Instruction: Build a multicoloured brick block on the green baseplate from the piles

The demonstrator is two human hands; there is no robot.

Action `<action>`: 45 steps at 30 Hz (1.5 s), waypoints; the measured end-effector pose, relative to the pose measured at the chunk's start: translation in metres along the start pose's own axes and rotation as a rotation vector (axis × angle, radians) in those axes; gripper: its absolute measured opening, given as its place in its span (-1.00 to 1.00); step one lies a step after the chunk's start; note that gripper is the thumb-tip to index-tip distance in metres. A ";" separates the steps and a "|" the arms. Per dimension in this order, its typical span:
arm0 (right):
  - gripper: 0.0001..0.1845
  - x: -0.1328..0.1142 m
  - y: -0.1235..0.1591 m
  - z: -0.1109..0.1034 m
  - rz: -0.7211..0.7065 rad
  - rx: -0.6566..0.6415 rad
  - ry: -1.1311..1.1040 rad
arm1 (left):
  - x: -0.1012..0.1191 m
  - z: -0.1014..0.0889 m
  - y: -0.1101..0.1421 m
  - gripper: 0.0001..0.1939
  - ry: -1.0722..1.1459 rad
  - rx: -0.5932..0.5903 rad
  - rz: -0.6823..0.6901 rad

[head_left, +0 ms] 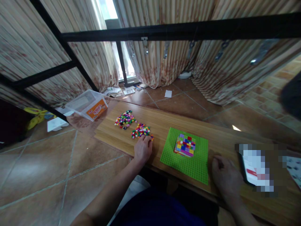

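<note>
A green studded baseplate (197, 163) lies on a long wooden board (164, 121), with a square block of many-coloured small bricks (185, 145) built on its far half. Left of it lie two loose heaps of coloured bricks, a nearer one (141, 130) and a farther one (125, 119). My left hand (143, 148) rests at the near edge of the nearer heap, fingers curled down onto the bricks; what they pinch is hidden. My right hand (223, 174) lies on the board just right of the baseplate, fingers curled in, holding nothing I can see.
A phone (249, 171) lies on the board by my right hand. A clear plastic box with an orange label (88, 105) sits on the tiled floor at the board's far left end. Black metal bars (164, 29) cross overhead; curtains and scattered papers are behind.
</note>
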State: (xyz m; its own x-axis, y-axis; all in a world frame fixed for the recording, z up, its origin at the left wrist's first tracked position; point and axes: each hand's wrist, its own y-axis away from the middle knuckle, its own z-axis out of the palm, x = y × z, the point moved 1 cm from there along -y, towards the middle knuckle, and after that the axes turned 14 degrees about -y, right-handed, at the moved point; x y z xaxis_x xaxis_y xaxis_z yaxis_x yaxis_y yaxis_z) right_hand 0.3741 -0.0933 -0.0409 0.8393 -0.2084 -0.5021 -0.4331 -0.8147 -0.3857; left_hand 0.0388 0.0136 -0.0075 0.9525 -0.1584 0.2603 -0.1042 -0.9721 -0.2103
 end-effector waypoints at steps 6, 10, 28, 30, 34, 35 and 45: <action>-0.61 -0.004 0.000 -0.001 0.019 0.000 -0.010 | 0.000 0.000 0.000 -0.89 -0.037 -0.010 0.038; -0.61 -0.006 0.000 -0.001 0.019 0.016 -0.027 | 0.008 -0.006 -0.001 -0.90 0.039 -0.004 0.081; -0.64 -0.007 -0.001 -0.002 0.002 0.011 -0.043 | 0.091 -0.014 -0.020 -0.86 0.293 -0.059 0.426; -0.63 -0.006 0.000 -0.001 0.003 0.011 -0.030 | 0.091 -0.012 -0.021 -0.84 0.295 -0.062 0.431; -0.64 -0.005 0.000 -0.001 0.006 0.010 -0.036 | 0.090 -0.010 -0.021 -0.82 0.331 -0.062 0.431; -0.64 -0.004 0.000 -0.001 0.007 0.007 -0.041 | 0.090 -0.009 -0.021 -0.82 0.348 -0.061 0.429; -0.62 -0.004 0.000 0.000 0.008 -0.007 -0.029 | 0.088 -0.009 -0.017 -0.82 0.572 -0.069 0.303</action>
State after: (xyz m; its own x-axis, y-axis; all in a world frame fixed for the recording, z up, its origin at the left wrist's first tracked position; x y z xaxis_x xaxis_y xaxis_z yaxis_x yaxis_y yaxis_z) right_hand 0.3707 -0.0924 -0.0382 0.8261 -0.1992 -0.5271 -0.4372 -0.8168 -0.3765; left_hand 0.1220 0.0146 0.0276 0.5768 -0.4765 0.6636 -0.3806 -0.8755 -0.2978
